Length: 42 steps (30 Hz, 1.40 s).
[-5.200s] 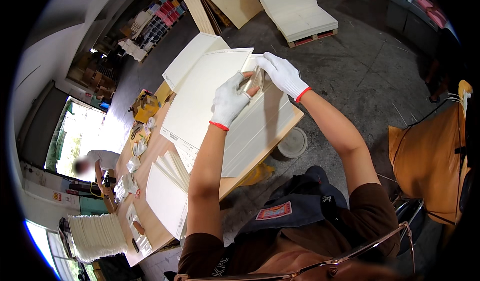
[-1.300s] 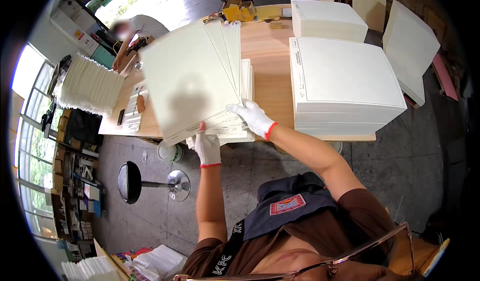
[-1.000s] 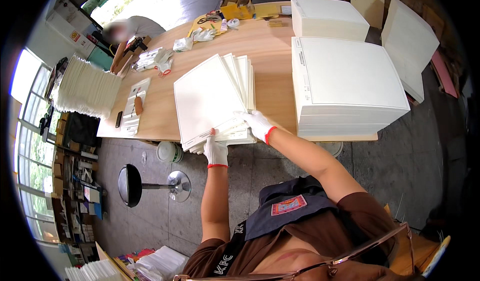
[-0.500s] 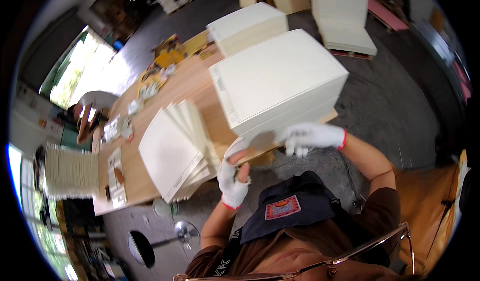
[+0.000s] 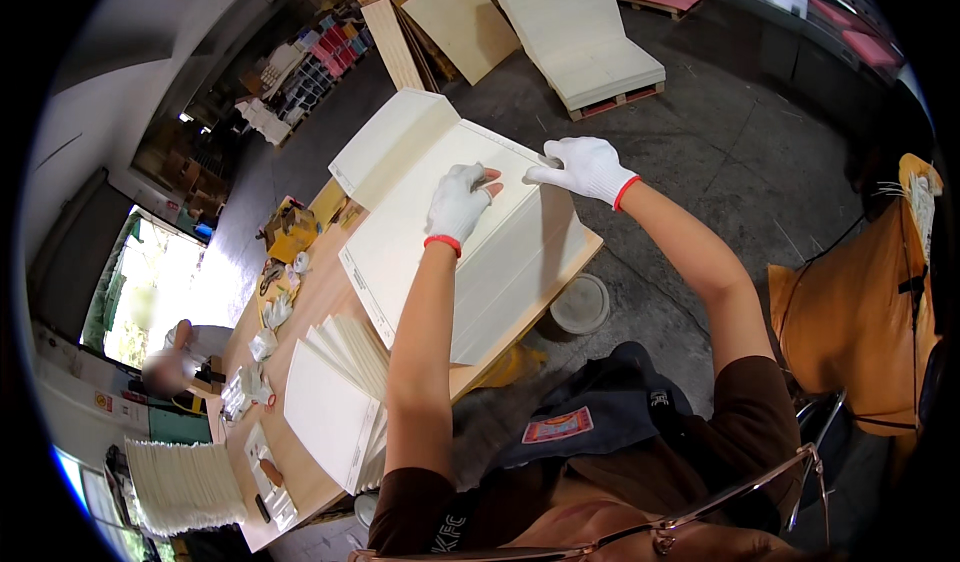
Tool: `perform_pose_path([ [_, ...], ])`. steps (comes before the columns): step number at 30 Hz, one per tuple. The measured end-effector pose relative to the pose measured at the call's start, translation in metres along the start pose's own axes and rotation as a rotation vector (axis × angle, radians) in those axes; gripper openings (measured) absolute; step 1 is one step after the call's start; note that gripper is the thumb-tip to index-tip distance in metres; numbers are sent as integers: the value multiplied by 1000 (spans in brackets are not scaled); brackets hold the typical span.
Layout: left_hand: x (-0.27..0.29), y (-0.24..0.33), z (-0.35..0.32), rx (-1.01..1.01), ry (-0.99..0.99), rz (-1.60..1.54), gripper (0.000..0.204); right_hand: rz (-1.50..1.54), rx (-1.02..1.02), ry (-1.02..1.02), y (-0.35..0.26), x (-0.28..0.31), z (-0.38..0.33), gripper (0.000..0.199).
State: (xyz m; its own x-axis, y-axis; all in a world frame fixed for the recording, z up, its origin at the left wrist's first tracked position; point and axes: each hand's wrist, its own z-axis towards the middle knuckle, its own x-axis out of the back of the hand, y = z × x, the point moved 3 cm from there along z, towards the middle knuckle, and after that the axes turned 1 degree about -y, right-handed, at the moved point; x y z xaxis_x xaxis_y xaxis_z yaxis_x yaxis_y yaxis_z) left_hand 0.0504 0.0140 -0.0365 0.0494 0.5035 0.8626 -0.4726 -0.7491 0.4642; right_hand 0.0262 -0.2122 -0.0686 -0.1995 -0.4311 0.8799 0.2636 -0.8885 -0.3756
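A tall stack of large white paper sheets [image 5: 415, 247] stands on the wooden table in front of me. Over its top surface is my left hand [image 5: 457, 205], in a white glove with bare fingertips showing; its thumb and finger are apart with nothing visible between them. My right hand [image 5: 592, 170], also gloved, is at the stack's far right corner, its thumb on top and its fingers curled over the edge of the sheets. How many sheets it grips cannot be seen. Left of my left forearm lies a fanned pile of white sheets [image 5: 325, 412].
Another white stack [image 5: 390, 142] adjoins the large one at the back. The wooden table [image 5: 315, 307] also carries plastic bags [image 5: 277, 311] and yellow packaging [image 5: 290, 234]. A lidded bucket [image 5: 580, 304] stands by its right edge. A person [image 5: 185, 367] is at the far left side.
Both hands have moved from the table's near edge up onto the large stack. My right hand has reached its far corner. The view has shifted, so the table appears lower.
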Motion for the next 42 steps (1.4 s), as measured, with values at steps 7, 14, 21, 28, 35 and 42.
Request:
perform_pose_path([
  [7,-15,-6,1,-52,28,-46,27,-28,363,148,-19,18,33,55],
  [14,-25,2,2,-79,-6,-375,38,715,-114,38,-18,-14,36,64],
  [21,-22,2,2,-88,-19,-468,37,729,-15,260,-16,-24,30,54],
  [28,-19,9,-3,-94,33,-513,39,702,25,285,-15,-25,26,52],
  [35,-17,11,-2,-138,65,-310,36,628,-54,243,-16,-26,27,55],
  [42,-19,12,-4,-24,-31,-298,43,650,-25,279,-12,-34,30,55],
])
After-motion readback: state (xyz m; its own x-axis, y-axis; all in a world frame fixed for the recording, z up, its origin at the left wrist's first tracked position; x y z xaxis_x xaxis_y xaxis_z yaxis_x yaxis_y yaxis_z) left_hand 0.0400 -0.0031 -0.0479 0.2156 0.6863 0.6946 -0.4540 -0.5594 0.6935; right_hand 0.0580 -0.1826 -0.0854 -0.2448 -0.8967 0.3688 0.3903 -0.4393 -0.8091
